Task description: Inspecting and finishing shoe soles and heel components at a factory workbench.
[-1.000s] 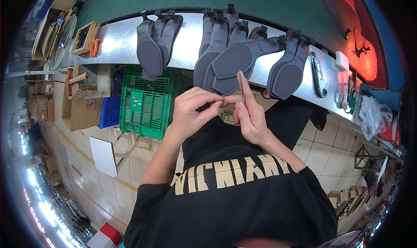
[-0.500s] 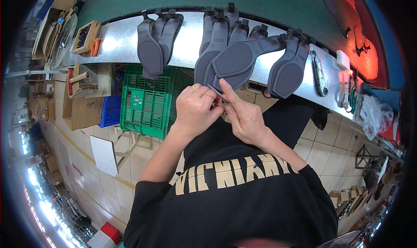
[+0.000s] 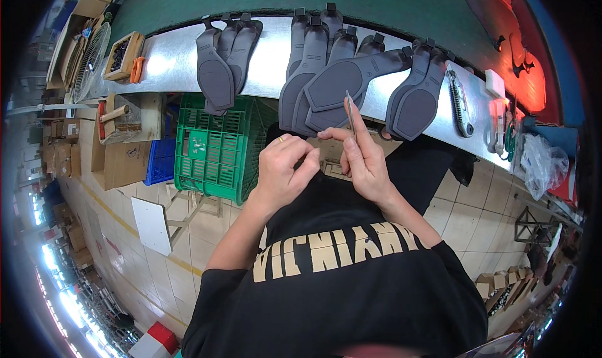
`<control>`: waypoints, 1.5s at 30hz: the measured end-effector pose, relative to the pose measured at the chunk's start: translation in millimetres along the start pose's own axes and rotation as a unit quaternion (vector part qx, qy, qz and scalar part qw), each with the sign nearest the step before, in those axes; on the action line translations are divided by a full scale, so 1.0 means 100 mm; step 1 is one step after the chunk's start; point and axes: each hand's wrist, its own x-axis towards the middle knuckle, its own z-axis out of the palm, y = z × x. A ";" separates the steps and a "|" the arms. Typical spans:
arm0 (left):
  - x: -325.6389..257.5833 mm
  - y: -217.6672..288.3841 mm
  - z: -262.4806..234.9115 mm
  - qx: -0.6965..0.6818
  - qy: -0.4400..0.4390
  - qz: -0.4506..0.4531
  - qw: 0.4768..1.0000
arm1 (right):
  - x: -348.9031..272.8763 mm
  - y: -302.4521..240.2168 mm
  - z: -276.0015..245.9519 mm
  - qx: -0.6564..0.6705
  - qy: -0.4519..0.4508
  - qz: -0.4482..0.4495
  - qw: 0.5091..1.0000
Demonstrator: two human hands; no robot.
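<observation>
In front of my belly both hands are raised near the bench edge, slightly apart. My right hand [image 3: 365, 163] grips a thin, flat, pointed strip [image 3: 350, 110] that stands up along its index finger. My left hand [image 3: 283, 171] is closed, with thumb and fingers pressed together; whether anything is in them is hidden. Just beyond the hands, a group of dark heeled shoes [image 3: 335, 85] lies soles up, overlapping, on the metal bench edge [image 3: 269, 63]. Similar shoes lie to the left [image 3: 216, 76] and right [image 3: 417, 110], their toes jutting over the edge.
A snap-off utility knife [image 3: 459, 104], a white block [image 3: 495, 84] and scissors [image 3: 509, 138] lie at the right. A wooden box of small dark parts [image 3: 124, 55] and an orange-handled tool [image 3: 137, 69] sit at the left. Below stands a green crate [image 3: 213, 151]. Behind the metal runs a green surface [image 3: 182, 4].
My hands have drawn apart, the right one moving slightly right. The thin strip, earlier between both hands, now points upward in the right hand.
</observation>
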 end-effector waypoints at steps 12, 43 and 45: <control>0.04 0.16 0.02 -0.054 0.094 0.000 0.994 | -0.08 -0.10 -0.03 0.323 -0.016 0.145 0.935; -0.43 0.57 0.16 -0.162 0.104 -0.036 0.981 | -0.80 -0.09 -0.20 0.579 -0.016 0.171 0.797; -0.47 0.54 0.19 -0.162 0.105 -0.035 0.981 | -0.80 -0.10 -0.21 0.586 -0.016 0.167 0.793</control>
